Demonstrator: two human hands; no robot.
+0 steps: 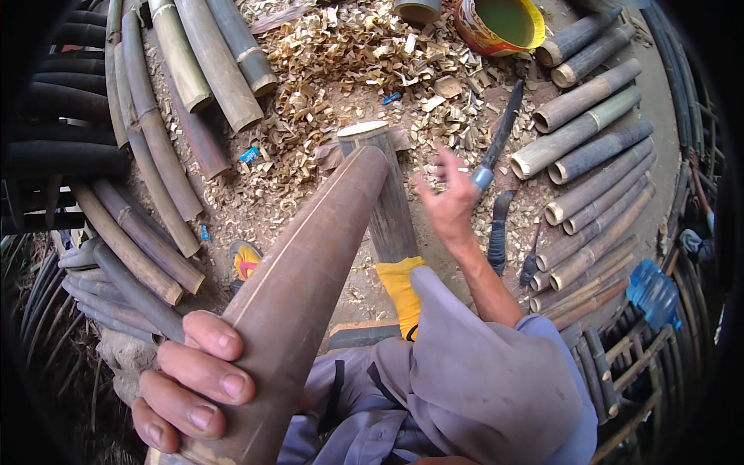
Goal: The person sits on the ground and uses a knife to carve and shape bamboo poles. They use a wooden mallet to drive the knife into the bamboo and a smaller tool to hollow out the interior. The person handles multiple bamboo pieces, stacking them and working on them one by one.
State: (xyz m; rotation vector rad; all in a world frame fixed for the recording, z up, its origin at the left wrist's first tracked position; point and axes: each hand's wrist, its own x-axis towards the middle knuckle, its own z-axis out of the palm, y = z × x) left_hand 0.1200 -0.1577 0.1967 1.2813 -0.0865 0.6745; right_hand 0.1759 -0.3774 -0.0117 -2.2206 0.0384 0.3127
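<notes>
My left hand [190,387] is wrapped round a thick brown bamboo pole [302,271], close to its near end. The pole slants up and away from me, and its far end overlaps a dark bamboo or wooden post [391,221] with a pale cut top. To the right of the post, my right hand [452,198] is raised, its fingers apart and slightly blurred, with nothing seen in them. Just beside it is a long dark-bladed knife [508,120] with a bluish handle, partly behind the hand. A second tool with a dark wrapped handle [498,232] lies nearer me.
Wood shavings [333,62] cover the ground ahead. Cut bamboo lengths [593,151] lie in a row at right, and longer poles [213,66] at left. A bucket [500,27] of greenish liquid stands at the back. A blue water jug [653,294] is at far right.
</notes>
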